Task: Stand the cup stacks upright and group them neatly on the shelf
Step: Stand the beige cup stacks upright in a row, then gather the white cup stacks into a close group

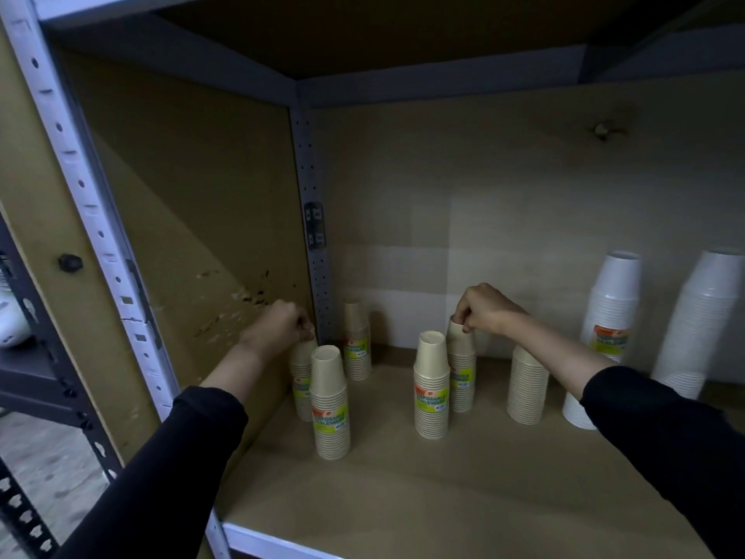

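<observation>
My left hand [284,324] pinches the top of a tan cup stack [301,381] by the shelf's [443,486] left wall; my right hand [481,308] pinches another's [461,369] top, mid-shelf. All stacks stand upright — grouping remains: slide them together slowly, bases flat, to avoid toppling neighbours.

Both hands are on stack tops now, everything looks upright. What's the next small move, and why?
Probably slide the stack under the right hand leftward, toward the corner trio. All six tan stacks stand upright, but they sit in two loose clusters with a bare gap of shelf between them. The left hand already steadies the corner stack.
</observation>
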Demonstrator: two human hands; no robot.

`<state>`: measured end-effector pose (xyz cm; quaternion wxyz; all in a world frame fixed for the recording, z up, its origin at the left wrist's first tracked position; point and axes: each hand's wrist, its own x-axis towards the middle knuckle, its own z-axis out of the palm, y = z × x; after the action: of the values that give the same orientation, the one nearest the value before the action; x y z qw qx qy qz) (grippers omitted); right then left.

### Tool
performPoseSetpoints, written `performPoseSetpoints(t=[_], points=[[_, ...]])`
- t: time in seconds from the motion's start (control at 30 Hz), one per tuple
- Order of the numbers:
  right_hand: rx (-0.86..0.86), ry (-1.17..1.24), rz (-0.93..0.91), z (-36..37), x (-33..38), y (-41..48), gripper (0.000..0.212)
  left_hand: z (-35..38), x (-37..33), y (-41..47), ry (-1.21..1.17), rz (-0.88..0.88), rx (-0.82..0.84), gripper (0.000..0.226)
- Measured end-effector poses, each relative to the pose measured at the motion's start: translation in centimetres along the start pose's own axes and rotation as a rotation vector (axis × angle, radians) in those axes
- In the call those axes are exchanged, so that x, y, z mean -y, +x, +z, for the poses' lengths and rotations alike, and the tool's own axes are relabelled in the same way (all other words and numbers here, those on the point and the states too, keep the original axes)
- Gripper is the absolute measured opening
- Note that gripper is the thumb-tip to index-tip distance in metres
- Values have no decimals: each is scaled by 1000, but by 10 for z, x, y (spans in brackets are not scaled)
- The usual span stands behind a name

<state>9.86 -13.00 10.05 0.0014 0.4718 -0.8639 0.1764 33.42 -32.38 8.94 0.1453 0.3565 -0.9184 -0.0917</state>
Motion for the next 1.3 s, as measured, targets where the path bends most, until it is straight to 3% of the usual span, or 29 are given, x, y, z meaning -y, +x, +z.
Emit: performPoseSetpoints(t=[0.27, 0.57, 0.9, 1.3], points=[[21, -52, -41, -1, 1, -4, 24, 1, -8, 2, -22, -71, -7, 16], [23, -99, -35, -6, 4, -14, 26, -10, -17, -3, -40, -37, -58, 16], [-40, -93, -37, -26, -10, -49, 18, -26, -84, -28, -118, 239, -194, 24], [-163, -127, 80, -51, -32, -109, 25, 1, -162, -49, -160, 492, -130, 21]])
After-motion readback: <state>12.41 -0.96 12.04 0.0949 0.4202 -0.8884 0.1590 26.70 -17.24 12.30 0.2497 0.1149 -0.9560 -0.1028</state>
